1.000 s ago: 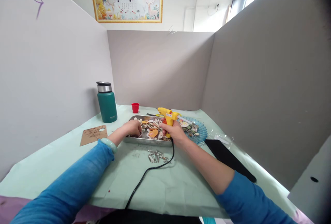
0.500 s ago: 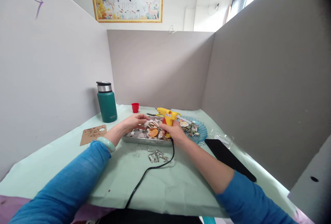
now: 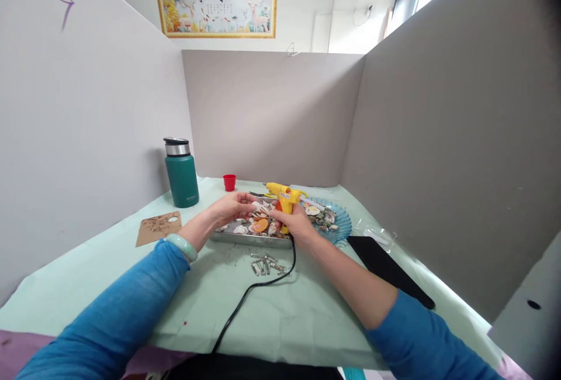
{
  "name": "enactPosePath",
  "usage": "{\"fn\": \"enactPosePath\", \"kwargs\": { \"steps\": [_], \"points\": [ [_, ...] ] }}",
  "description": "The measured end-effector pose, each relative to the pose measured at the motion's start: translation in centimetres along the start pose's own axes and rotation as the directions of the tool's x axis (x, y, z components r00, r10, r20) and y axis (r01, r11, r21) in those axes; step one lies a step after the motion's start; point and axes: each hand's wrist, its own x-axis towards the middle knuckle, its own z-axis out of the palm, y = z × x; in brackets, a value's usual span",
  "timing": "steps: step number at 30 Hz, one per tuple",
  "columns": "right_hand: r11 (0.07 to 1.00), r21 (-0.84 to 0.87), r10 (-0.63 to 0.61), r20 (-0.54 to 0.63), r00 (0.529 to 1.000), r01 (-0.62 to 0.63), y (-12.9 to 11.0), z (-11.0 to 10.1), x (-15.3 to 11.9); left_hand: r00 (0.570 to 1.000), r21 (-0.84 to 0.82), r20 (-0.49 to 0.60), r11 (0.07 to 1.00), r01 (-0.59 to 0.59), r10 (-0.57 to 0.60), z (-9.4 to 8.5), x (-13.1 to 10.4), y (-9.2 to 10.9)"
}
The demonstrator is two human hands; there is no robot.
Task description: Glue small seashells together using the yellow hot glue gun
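Observation:
My right hand [image 3: 299,225] is wrapped round the grip of a yellow hot glue gun [image 3: 284,194], whose nozzle points left over the metal tray [image 3: 249,240]. A black cord [image 3: 252,290] runs from the grip down to the table's front edge. My left hand [image 3: 232,207] is over the tray's left part, fingertips pinched on a pale shell [image 3: 256,207]. Below both hands, several shells lie in the tray, among them an orange one [image 3: 260,225]. Shells close to my right thumb are partly hidden by the fingers.
A blue plate [image 3: 346,223] of shells stands right of the tray, beside a black flat object [image 3: 385,269]. Small metal pins [image 3: 265,265] lie in front. At left are a brown card [image 3: 155,229] and green bottle [image 3: 181,180]; a red cup [image 3: 229,182] stands behind.
My left hand's fingers have closed together and lifted slightly with a pale shell, drawing a little toward the glue gun. My right hand and the glue gun have hardly moved.

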Motion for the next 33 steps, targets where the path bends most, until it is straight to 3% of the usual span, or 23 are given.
{"fn": "enactPosePath", "kwargs": {
  "steps": [9,18,27,33],
  "points": [
    [1.000,-0.029,-0.007,-0.012,1.000,0.007,0.4,0.0,0.2,0.996,0.027,0.071,0.998,-0.049,0.047,0.5,-0.3,0.0],
    [0.996,-0.087,-0.020,0.084,0.996,0.028,0.0,0.7,-0.2,0.984,0.104,0.157,0.990,-0.097,0.080,1.1,-0.1,-0.5],
    [0.982,-0.181,-0.030,0.158,0.987,0.059,-0.1,0.7,-0.4,0.991,0.177,0.130,0.982,-0.067,0.045,0.4,0.4,-0.9],
    [0.991,-0.121,-0.040,0.155,0.987,0.059,0.5,0.5,-0.1,0.992,0.164,0.116,0.986,0.034,-0.054,0.6,-0.1,-0.4]
  ]
}}
